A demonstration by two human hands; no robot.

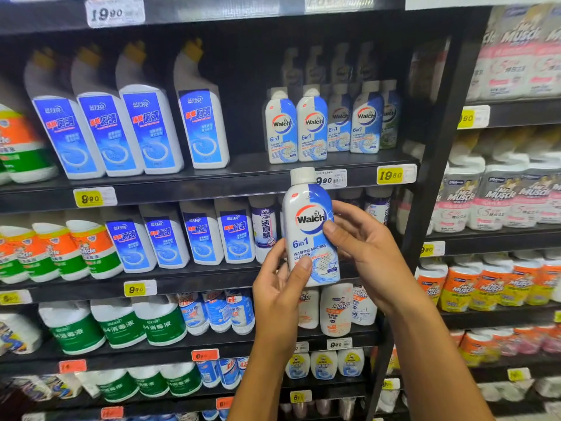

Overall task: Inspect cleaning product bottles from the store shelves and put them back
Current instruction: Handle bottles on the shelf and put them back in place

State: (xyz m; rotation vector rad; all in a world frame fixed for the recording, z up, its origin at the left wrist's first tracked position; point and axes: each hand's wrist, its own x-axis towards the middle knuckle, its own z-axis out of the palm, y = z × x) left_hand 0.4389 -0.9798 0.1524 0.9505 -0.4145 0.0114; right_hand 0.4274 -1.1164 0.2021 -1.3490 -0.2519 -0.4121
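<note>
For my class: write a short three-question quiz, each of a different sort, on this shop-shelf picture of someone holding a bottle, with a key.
1. True or false: both the left hand and the right hand hold the bottle.
2. The bottle's cap is: A yellow, B white, C green.
3. Fill in: matching bottles stand on the shelf ______ the held one.

Key: 1 true; 2 B; 3 above.
</note>
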